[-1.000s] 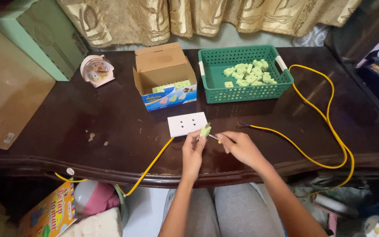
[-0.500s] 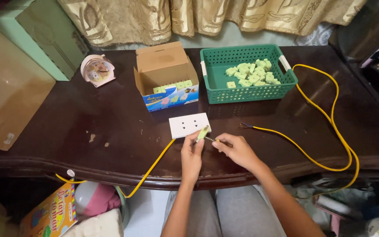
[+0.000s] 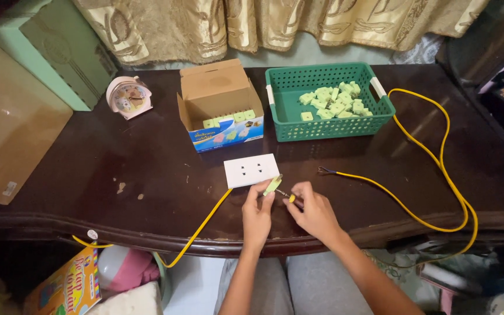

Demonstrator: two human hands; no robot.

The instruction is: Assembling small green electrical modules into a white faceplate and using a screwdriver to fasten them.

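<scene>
Just below the white outlet plate (image 3: 251,170) | left hand (image 3: 257,211) pinches small green piece (image 3: 273,185), now tilted closer to plate | right hand (image 3: 313,211) pinches yellow-handled tool (image 3: 287,196) at it | green basket (image 3: 328,102) beyond plate.

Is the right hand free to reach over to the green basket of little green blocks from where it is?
Probably not yet: the right hand pinches a small yellow-handled tool. Nothing lies on the table between it and the green basket.

Green basket (image 3: 329,123), seemingly pale-green plug (image 3: 273,185)
</scene>
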